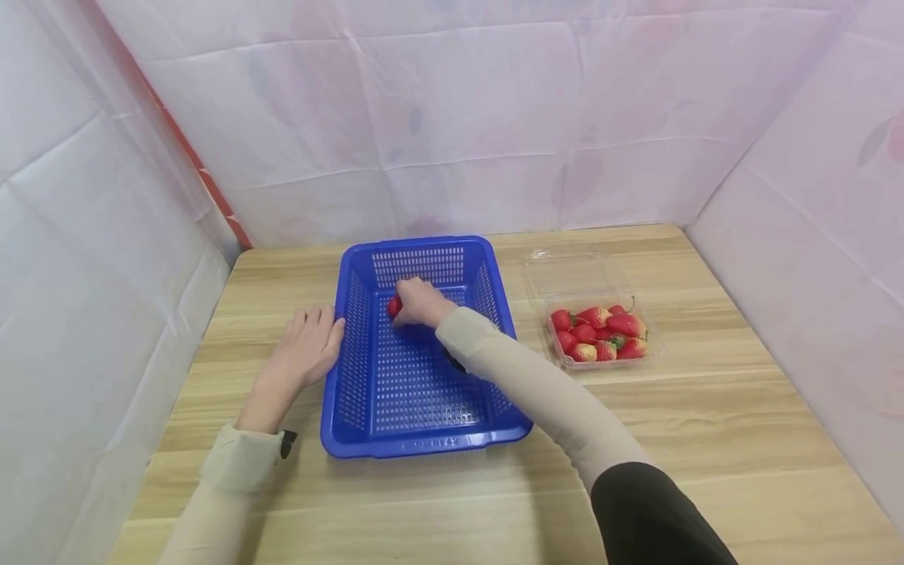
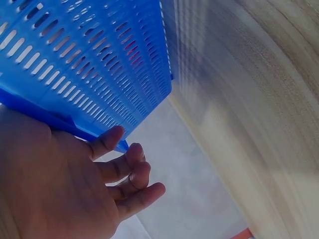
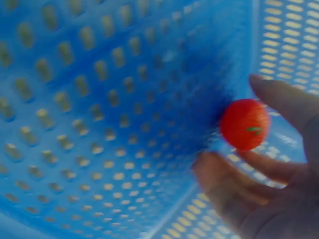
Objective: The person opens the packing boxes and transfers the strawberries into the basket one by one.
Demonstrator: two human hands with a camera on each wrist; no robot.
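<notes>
Inside the blue plastic basket [image 1: 424,439] my right hand [image 1: 421,302] reaches low toward the far left. Its thumb and fingers are around a small round red fruit [image 3: 245,124], which shows a green mark in the right wrist view. The fingers [image 3: 271,167] lie below the fruit there, and the thumb above it. At the basket's left rim rests my left hand [image 1: 307,345], thumb against the rim and the other fingers loosely extended outside. The left wrist view shows this palm [image 2: 60,179] beside the slotted basket wall [image 2: 99,59].
To the right of the basket stands a clear plastic box [image 1: 603,364] with its lid [image 1: 568,275] folded back, holding several red strawberries [image 1: 596,333]. Both are on a wooden table [image 1: 706,408]. Pale cloth [image 1: 480,118] hangs behind and at both sides.
</notes>
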